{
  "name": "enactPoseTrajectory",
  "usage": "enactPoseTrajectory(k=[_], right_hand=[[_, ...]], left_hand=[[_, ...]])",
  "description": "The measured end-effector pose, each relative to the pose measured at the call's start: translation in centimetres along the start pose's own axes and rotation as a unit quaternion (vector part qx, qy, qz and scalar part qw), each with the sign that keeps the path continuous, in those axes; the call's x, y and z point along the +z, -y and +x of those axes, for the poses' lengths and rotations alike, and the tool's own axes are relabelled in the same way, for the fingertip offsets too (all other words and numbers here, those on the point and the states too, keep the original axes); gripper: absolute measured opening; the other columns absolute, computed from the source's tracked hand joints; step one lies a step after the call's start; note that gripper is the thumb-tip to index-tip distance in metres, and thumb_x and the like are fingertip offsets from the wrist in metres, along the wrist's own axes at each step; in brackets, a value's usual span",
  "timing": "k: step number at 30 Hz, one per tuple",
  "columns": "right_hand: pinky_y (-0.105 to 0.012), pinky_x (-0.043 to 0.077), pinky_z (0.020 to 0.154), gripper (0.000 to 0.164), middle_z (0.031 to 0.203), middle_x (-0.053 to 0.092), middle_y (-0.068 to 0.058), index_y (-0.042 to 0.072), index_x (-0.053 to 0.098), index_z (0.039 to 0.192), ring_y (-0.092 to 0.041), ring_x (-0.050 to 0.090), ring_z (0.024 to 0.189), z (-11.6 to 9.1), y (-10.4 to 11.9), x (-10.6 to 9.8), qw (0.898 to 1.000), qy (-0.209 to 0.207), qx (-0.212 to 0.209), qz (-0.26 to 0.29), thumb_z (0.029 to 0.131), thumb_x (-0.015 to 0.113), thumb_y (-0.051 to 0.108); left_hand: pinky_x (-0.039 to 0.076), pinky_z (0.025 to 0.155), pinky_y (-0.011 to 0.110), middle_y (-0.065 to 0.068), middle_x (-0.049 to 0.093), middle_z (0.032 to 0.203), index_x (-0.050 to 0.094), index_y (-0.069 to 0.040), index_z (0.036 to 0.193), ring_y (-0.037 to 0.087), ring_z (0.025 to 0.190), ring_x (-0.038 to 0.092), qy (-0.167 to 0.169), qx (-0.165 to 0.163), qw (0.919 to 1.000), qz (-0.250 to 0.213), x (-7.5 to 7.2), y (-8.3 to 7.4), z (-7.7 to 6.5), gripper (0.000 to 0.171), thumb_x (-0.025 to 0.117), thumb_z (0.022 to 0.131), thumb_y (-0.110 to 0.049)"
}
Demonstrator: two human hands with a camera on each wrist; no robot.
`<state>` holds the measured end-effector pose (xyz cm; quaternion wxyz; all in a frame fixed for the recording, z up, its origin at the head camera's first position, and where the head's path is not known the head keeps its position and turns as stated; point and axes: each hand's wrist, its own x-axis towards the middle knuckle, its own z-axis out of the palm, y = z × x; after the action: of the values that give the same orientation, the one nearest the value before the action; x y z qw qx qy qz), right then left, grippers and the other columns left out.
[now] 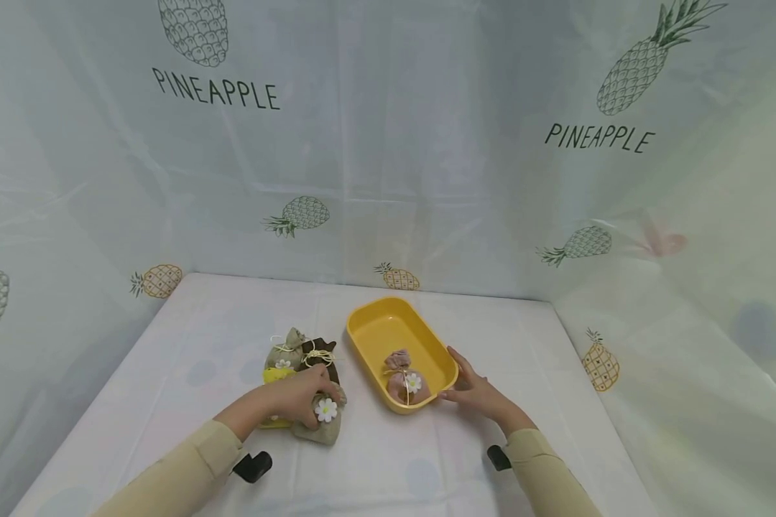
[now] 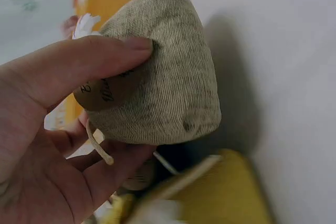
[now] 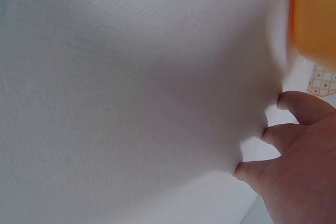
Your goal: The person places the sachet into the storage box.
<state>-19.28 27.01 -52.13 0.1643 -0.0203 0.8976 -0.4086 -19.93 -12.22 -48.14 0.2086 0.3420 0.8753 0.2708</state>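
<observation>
The left hand [image 1: 300, 396] pinches a soft, ribbed grey bag [image 1: 323, 432] a bit nearer the worktop's [image 1: 233, 316] left edge, its long way front to back, bottom toward the front edge. A brown bag [image 1: 333, 371] and a yellow bag [image 1: 276, 375] sit close. The right hand [image 1: 477, 395], fingers wide, touches a smooth yellow tray [image 1: 389, 332] slanting toward the front right corner, a pink bag [image 1: 396, 388] inside.
</observation>
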Motion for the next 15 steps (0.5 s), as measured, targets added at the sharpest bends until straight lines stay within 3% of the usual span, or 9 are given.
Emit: enactPoseTrajectory(k=[7, 15], right_hand=[[-0.066, -0.014, 0.106, 0.099, 0.157, 0.027, -0.010, 0.032, 0.011, 0.157, -0.042, 0.014, 0.144, 0.1, -0.1, 0.0, 1.000, 0.002, -0.008, 0.006, 0.083, 0.075, 0.044], [-0.066, -0.014, 0.106, 0.099, 0.157, 0.027, -0.010, 0.032, 0.011, 0.157, -0.041, 0.013, 0.144, 0.0, -0.1, 0.0, 1.000, 0.003, -0.010, 0.008, 0.083, 0.075, 0.043]], left_hand=[[0.047, 0.082, 0.032, -0.003, 0.043, 0.102, 0.072, -0.024, 0.102, 0.016, 0.093, 0.047, -0.020, 0.004, 0.9998, -0.006, -2.3, -1.6, 1.2, 0.045, 0.086, 0.063, -0.007], [0.046, 0.079, 0.032, -0.004, 0.045, 0.101, 0.073, -0.024, 0.107, 0.014, 0.090, 0.047, -0.037, 0.015, 0.9992, 0.004, -3.9, -3.5, 2.7, 0.045, 0.086, 0.067, -0.009]])
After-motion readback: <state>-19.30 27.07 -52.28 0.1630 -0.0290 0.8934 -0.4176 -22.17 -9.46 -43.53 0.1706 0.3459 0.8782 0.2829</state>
